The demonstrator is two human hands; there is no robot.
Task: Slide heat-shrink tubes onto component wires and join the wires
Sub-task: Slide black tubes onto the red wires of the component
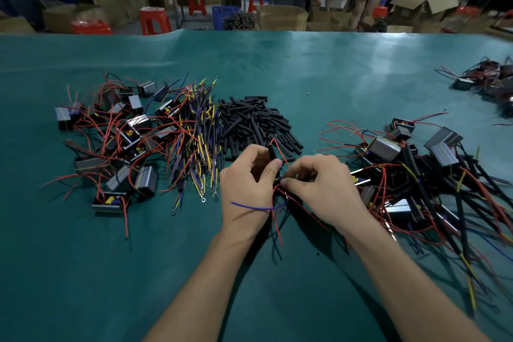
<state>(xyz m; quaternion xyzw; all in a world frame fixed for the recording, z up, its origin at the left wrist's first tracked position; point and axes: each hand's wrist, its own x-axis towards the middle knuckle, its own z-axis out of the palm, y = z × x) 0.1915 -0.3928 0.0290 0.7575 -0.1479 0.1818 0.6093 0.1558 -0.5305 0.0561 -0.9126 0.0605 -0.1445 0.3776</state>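
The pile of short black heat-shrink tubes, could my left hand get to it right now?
Probably yes. The pile of short black heat-shrink tubes lies just beyond the left hand with nothing between, but that hand already pinches a black tube and wires.

On the table (pixel 333 69), you had components (pixel 111 136) far left, loose wires (pixel 194 141) beside them, tubes (pixel 255 122) centre, finished units (pixel 422 175) right.

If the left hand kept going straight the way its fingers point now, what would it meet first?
Probably the right hand: the left hand has its fingers aimed right, pinching a black tube on the red wire, and the fingertips nearly meet. Depth is unclear.
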